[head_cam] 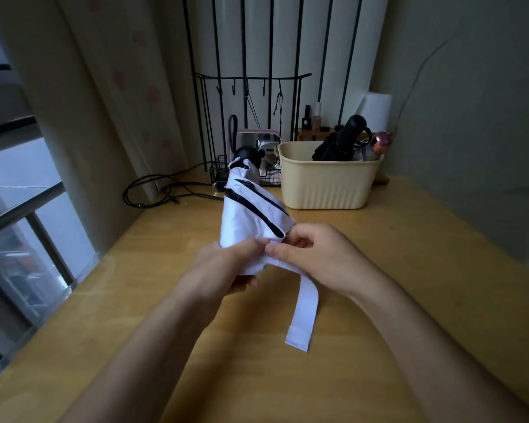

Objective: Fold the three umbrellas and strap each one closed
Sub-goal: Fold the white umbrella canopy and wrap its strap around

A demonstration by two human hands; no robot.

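Note:
A collapsed white umbrella [251, 209] with black trim points away from me above the wooden table, its black end at the far side. My left hand [226, 267] grips its near end from the left. My right hand [312, 254] pinches the fabric at the base of the white strap [304, 312], which hangs loose toward the table. A folded black umbrella [339, 141] stands in the cream basket [324, 184] at the back, beside a second bundled umbrella with a pink handle [376, 146].
The wooden table [409, 270] runs from me to the wall. Behind the basket stand a black wire rack [248, 87], a small mirror and small bottles. Black cables [153, 190] coil at the back left. A window with rails lies to the left.

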